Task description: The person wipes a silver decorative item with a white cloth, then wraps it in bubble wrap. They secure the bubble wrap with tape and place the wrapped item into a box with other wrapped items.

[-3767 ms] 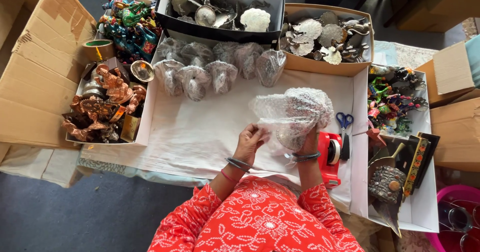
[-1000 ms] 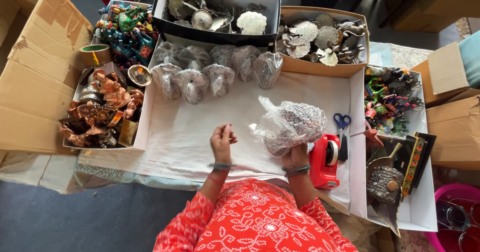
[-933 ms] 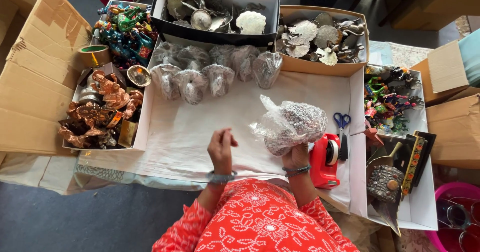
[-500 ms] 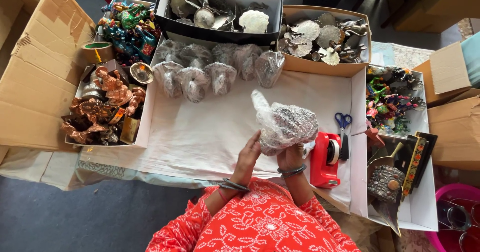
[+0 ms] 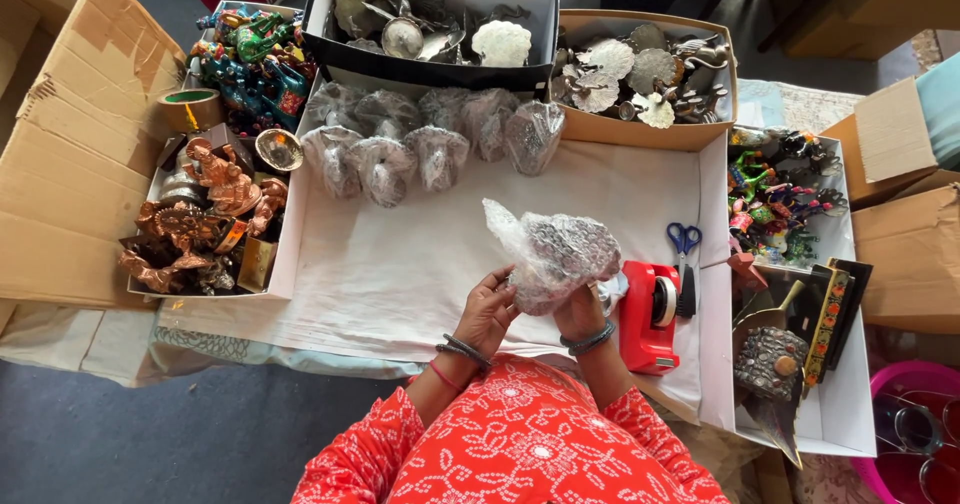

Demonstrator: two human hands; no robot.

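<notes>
Both hands hold a metal ornament wrapped in bubble wrap (image 5: pixel 556 254) over the white paper sheet (image 5: pixel 390 264). My left hand (image 5: pixel 490 309) presses against its lower left side, fingers curled on the wrap. My right hand (image 5: pixel 580 312) supports it from below on the right. A loose flap of wrap sticks up at the upper left of the bundle. A red tape dispenser (image 5: pixel 651 316) stands just right of my right hand.
Several wrapped bundles (image 5: pixel 420 144) line the far side of the sheet. Blue scissors (image 5: pixel 684 240) lie by the dispenser. Boxes of metal ornaments (image 5: pixel 440 14), copper figures (image 5: pixel 200 219) and coloured figurines (image 5: pixel 250 59) surround the sheet. A tape roll (image 5: pixel 190 109) sits left.
My left hand, free and raised a second ago, has come back onto the bundle. The bundle has shifted slightly toward me.
</notes>
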